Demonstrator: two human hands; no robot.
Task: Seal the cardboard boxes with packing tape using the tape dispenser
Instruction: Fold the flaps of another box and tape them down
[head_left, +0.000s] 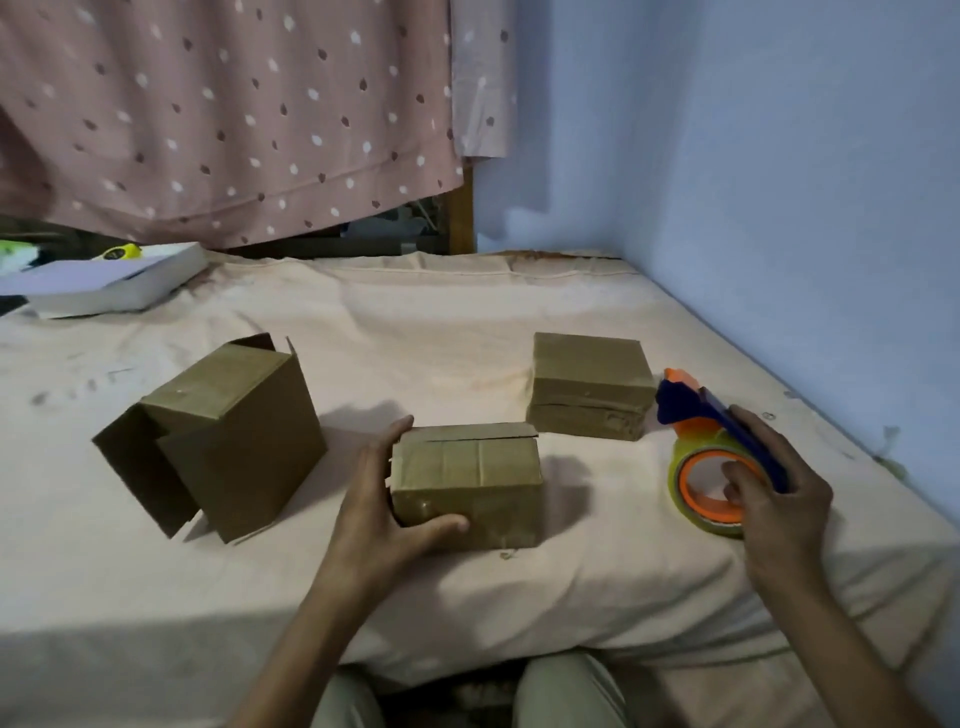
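Note:
Three brown cardboard boxes lie on a bed covered by a peach sheet. My left hand grips the left end of the small middle box, thumb along its front and fingers over the top edge. The larger left box is tipped over with its flaps hanging open. A taped small box stands behind to the right. My right hand holds the blue and orange tape dispenser, which rests on the sheet with its clear tape roll facing me.
A white book with a yellow-green object beside it lies at the bed's back left. A dotted pink curtain hangs behind the bed. A pale blue wall runs close along the right side. My knees show below the bed's front edge.

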